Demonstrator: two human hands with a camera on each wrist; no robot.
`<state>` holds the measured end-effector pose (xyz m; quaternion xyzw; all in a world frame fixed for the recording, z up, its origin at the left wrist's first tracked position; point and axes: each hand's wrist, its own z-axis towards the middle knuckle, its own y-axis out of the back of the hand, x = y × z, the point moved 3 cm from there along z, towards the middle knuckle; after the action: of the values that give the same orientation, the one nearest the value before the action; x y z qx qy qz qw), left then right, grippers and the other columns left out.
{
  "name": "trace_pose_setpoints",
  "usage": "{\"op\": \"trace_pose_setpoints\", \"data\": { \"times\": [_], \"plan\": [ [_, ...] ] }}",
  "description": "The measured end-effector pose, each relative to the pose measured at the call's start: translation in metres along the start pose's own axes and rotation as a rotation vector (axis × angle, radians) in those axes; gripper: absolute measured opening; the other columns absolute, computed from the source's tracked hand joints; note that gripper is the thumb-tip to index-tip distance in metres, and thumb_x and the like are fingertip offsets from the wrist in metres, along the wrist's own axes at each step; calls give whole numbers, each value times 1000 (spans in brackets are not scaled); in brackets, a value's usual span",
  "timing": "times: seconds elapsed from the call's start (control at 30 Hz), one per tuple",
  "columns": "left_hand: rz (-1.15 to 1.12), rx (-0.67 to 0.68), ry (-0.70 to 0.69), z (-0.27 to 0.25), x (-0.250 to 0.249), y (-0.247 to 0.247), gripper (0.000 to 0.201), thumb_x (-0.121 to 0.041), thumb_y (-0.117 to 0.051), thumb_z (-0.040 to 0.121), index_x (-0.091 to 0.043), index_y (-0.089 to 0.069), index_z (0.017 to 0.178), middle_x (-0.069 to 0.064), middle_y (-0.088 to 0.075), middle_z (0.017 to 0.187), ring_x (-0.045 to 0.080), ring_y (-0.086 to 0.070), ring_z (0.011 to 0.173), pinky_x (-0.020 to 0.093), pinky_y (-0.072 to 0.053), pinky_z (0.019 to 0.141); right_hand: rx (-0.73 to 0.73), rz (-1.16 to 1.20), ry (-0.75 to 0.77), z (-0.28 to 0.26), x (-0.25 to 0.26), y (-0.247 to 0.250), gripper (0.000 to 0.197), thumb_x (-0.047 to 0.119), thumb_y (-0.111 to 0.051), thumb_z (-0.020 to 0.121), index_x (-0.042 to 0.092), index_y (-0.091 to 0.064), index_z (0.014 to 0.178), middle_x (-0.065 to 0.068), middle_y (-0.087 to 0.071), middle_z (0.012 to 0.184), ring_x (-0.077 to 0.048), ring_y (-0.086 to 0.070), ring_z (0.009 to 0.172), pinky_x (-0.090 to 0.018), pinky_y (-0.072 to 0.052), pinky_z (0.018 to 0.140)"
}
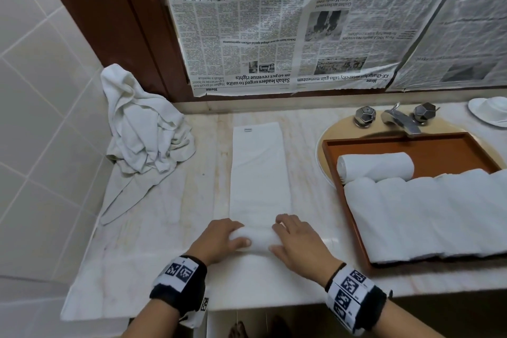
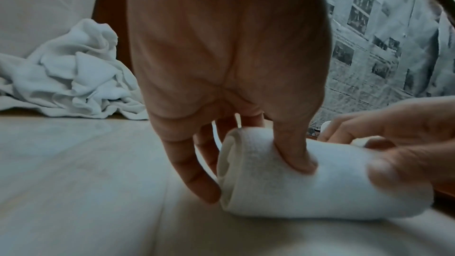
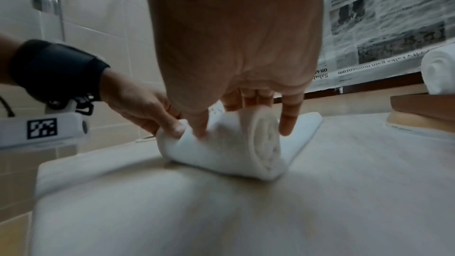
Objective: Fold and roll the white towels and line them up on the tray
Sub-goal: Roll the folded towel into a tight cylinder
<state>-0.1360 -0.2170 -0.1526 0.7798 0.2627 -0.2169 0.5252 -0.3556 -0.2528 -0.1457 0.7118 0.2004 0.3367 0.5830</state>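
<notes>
Both hands work the near end of a long folded white towel [image 1: 260,173] that lies flat on the pale marble worktop [image 1: 153,228]; the left hand [image 1: 219,239] curls round the left end of the rolled part [image 1: 256,237], fingers over the top and thumb pressed into the near side, while the right hand [image 1: 297,241] grips the right end in the same way, thumb dug into the cloth; the spiral of the roll shows at its right end in the right wrist view; beyond the hands the unrolled strip runs away toward the wall, with a small sewn tag [image 1: 247,130] at its far end whose writing is too small to read; to the far left of the left hand sits a crumpled heap of white towels [image 1: 145,129] against the tiled wall; to the right of the right hand an orange-brown tray [image 1: 389,143] rests over the sink, holding one rolled towel [image 1: 375,166] at the back and a row of further rolled towels [image 1: 428,214] side by side nearer the front; behind the tray stand a chrome tap [image 1: 399,119] and two faceted knobs; sheets of newspaper [image 1: 301,22] hang upside down beyond the hands, with headlines reading "Sabah leaders urged to unite on 40 pct revenue rights" and "inter-city talks gain momentum" under the section word "Home"; each wrist wears a black band with white black-patterned marker blocks.
</notes>
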Motion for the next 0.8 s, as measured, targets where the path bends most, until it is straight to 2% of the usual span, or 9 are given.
{"op": "trace_pose_setpoints", "data": {
  "times": [0.07, 0.13, 0.23, 0.3, 0.47, 0.53, 0.6, 0.7, 0.8],
  "plan": [
    [-93, -19, 39, -2, 3, 1, 20, -44, -67, 91, -35, -67, 109, -12, -68, 110, 6, -58, 103, 19, -42, 86, 43, 55, 31, 1, -3, -8, 67, 64, -43, 83, 12, -56, 124, -4, -54, 122, -24, -55, 105, -35, -50, 80],
    [-172, -48, 54, -6, 2, 0, 16, -46, -64, 93, -38, -65, 107, -14, -69, 109, 6, -61, 103, 20, -45, 90, 136, 169, -36, 5, -12, -10, 68, 64, -51, 87, 14, -49, 133, -1, -48, 127, -22, -47, 114, -33, -43, 90],
    [-83, -93, 21, -10, 1, -6, 34, -53, -54, 96, -38, -59, 126, -11, -61, 121, 9, -56, 112, 22, -40, 95, 164, 360, -75, 17, -19, -4, 52, 55, -61, 91, 14, -57, 123, 1, -49, 113, -19, -46, 108, -30, -39, 89],
    [24, -133, -14, -13, -3, -9, 47, -62, -42, 96, -41, -49, 138, -13, -48, 131, 8, -51, 117, 26, -41, 98, 279, 409, -99, 22, -21, -1, 50, 56, -60, 91, 15, -59, 118, 3, -45, 108, -16, -40, 106, -31, -36, 93],
    [203, -126, -79, -20, -4, -20, 77, -84, -8, 82, -46, -46, 137, -17, -51, 129, 10, -48, 116, 34, -45, 93, 473, 452, -184, 18, -22, 4, 53, 61, -47, 95, 19, -57, 125, -4, -40, 127, -21, -29, 125, -40, -29, 109],
    [129, -93, -38, -16, 1, -23, 75, -85, -13, 81, -47, -49, 134, -16, -54, 120, 8, -48, 112, 32, -45, 93, 395, 320, -209, 15, -17, 0, 53, 59, -38, 99, 18, -52, 129, -4, -41, 128, -24, -35, 123, -41, -32, 104],
    [34, -66, -6, -8, 4, -23, 69, -85, -22, 84, -45, -55, 129, -13, -59, 112, 7, -52, 107, 32, -45, 95, 132, 155, -207, 9, -9, -2, 41, 47, -34, 103, 20, -48, 131, -2, -46, 124, -25, -45, 115, -40, -36, 94],
    [-28, -42, 28, 5, 3, -23, 51, -69, -39, 92, -37, -64, 122, -7, -67, 112, 10, -58, 108, 30, -43, 96, -158, -5, -101, -4, 7, -6, 26, 35, -48, 92, 22, -58, 113, 2, -52, 107, -23, -56, 91, -37, -44, 76],
    [-73, -93, 61, 3, -1, -24, 50, -71, -40, 89, -38, -63, 120, -8, -59, 113, 11, -57, 106, 28, -43, 93, -140, 36, -32, -9, 5, -11, 50, 53, -57, 76, 22, -57, 115, 3, -53, 109, -20, -54, 92, -34, -48, 77]
  ]
}}
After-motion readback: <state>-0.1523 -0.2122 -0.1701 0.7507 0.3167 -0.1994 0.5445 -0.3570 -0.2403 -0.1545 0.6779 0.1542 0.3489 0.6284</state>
